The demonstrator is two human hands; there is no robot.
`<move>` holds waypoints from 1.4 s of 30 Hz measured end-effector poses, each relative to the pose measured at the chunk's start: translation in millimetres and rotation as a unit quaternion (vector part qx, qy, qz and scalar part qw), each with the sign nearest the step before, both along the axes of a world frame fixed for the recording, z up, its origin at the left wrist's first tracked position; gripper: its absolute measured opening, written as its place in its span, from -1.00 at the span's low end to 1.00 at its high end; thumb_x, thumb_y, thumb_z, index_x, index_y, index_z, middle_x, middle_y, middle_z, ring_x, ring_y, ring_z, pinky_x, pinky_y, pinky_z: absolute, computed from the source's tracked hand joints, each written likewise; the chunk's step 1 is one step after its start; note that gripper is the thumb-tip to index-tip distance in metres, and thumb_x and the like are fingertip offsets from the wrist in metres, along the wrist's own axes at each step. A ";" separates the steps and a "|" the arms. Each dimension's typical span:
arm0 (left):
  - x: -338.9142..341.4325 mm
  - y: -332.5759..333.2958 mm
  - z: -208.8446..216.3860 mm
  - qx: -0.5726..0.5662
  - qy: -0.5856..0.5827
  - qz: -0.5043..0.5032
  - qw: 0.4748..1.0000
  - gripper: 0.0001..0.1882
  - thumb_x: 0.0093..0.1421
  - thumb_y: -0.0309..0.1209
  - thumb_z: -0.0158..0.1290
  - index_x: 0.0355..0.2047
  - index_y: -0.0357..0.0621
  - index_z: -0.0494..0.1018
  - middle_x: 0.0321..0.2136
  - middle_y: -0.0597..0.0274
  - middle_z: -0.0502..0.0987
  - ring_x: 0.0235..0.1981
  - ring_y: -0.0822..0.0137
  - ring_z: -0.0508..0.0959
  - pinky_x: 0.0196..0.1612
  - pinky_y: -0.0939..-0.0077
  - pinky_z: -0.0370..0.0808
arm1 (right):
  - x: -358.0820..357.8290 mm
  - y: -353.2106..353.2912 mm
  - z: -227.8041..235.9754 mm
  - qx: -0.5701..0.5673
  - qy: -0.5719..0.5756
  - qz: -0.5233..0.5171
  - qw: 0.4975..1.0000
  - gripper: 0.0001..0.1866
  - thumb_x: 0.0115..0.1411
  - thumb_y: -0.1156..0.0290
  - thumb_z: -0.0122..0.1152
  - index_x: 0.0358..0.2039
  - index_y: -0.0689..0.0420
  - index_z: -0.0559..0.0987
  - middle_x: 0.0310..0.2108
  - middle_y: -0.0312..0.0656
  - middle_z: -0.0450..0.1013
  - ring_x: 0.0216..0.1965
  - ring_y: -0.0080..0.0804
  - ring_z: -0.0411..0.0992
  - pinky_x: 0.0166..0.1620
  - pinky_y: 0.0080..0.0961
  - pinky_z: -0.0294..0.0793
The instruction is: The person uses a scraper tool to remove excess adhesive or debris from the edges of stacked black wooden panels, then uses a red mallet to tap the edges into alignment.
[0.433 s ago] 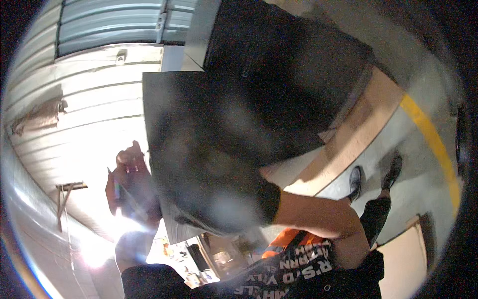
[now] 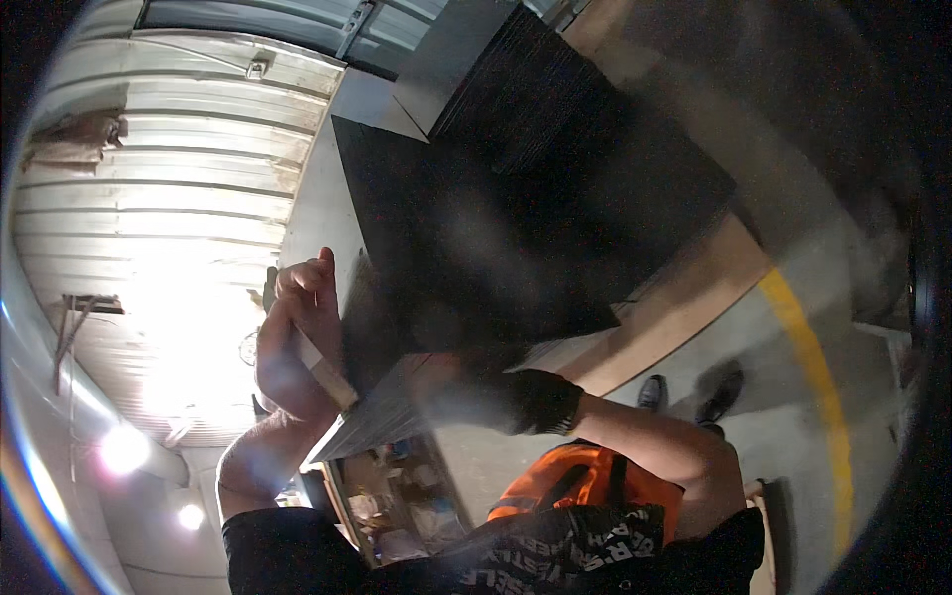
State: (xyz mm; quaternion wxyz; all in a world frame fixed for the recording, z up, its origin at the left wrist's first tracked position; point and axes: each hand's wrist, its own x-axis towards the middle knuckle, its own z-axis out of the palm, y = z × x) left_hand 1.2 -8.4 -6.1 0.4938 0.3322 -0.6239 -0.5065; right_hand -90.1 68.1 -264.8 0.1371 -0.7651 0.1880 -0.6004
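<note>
Large black sheets with straight edges form a stack (image 2: 555,218) in front of me. My bare left hand (image 2: 302,317) is at the left edge of the stack, its fingers curled. A flat pale strip (image 2: 325,371) lies across its palm, with one end toward the stack's corner; what kind of thing it is cannot be made out. My right hand (image 2: 540,402), in a dark knitted glove, reaches to the near edge of the sheets. Its fingers are blurred and merge with the black surface, so their grip is hidden.
Below the stack shows a tan board (image 2: 684,297) on a grey floor with a curved-looking yellow line (image 2: 808,347). My dark shoes stand right of the stack. A box of assorted items (image 2: 397,496) is at the lower left. Ribbed metal wall panels (image 2: 169,198) and bright lamps fill the left.
The black sheet near me has dropped away from the camera, showing the layered near edge. My right gloved hand has come into sight there. The view has also shifted.
</note>
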 end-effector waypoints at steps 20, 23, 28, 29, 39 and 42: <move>-43.5 77.3 -3.5 -0.411 -0.341 0.049 0.844 -0.76 0.06 -0.35 0.04 -0.62 -0.27 0.36 -0.17 -0.21 0.39 0.00 -0.01 0.37 0.19 -0.26 0.19 | -187.0 42.8 134.7 0.300 -0.048 0.082 0.949 -0.39 0.04 0.39 0.37 0.12 0.21 0.41 0.00 0.03 0.47 -0.11 -0.15 0.53 -0.06 -0.31 0.53; -86.7 121.7 -41.5 -0.412 -0.373 0.050 0.830 -0.78 -0.06 -0.35 0.15 -0.63 -0.22 0.39 -0.21 -0.18 0.44 0.03 -0.02 0.36 0.16 -0.25 0.25 | -212.3 37.0 162.1 0.384 0.051 0.277 0.879 -0.32 0.06 0.38 0.35 0.19 0.22 0.33 0.05 0.04 0.43 -0.01 -0.12 0.48 0.05 -0.29 0.46; -167.1 160.1 -113.7 0.092 -0.236 0.211 0.944 -0.78 0.15 -0.38 0.07 -0.46 -0.34 0.47 -0.20 -0.07 0.49 0.03 0.10 0.39 0.16 0.19 0.32 | -252.3 26.7 119.2 0.344 0.238 0.219 0.881 -0.61 0.22 0.33 0.15 0.03 0.17 0.47 -0.27 0.03 0.54 -0.31 -0.05 0.55 -0.29 -0.27 0.54; -175.7 170.5 -124.9 0.171 -0.191 0.220 0.941 -0.74 0.20 -0.34 0.05 -0.46 -0.35 0.48 -0.27 -0.03 0.53 -0.12 0.17 0.47 0.03 0.27 0.41 | -267.3 21.1 114.3 0.270 0.290 0.212 0.893 -0.56 0.17 0.35 0.17 0.07 0.17 0.46 -0.31 0.01 0.52 -0.33 -0.09 0.52 -0.28 -0.28 0.52; -185.2 225.3 -169.8 0.057 -0.683 0.166 0.709 -0.22 -0.08 -0.32 0.29 0.18 -0.20 0.29 0.33 -0.11 0.01 0.35 -0.15 0.00 0.36 -0.03 -0.03 | -372.1 -7.7 93.7 0.645 0.101 0.162 0.740 -0.78 0.31 0.32 0.05 -0.36 0.22 0.50 -0.64 -0.30 0.40 -0.65 -0.61 0.37 -0.56 -0.56 0.39; -167.9 173.5 -142.0 -0.202 -0.733 0.150 0.632 -0.42 0.04 -0.42 0.12 0.11 -0.27 0.35 0.23 -0.03 0.25 0.26 -0.08 0.23 0.31 0.01 0.14 | -379.9 -6.6 92.8 0.668 0.052 0.171 0.723 -0.79 0.31 0.33 0.07 -0.35 0.21 0.50 -0.64 -0.32 0.39 -0.64 -0.60 0.36 -0.55 -0.58 0.39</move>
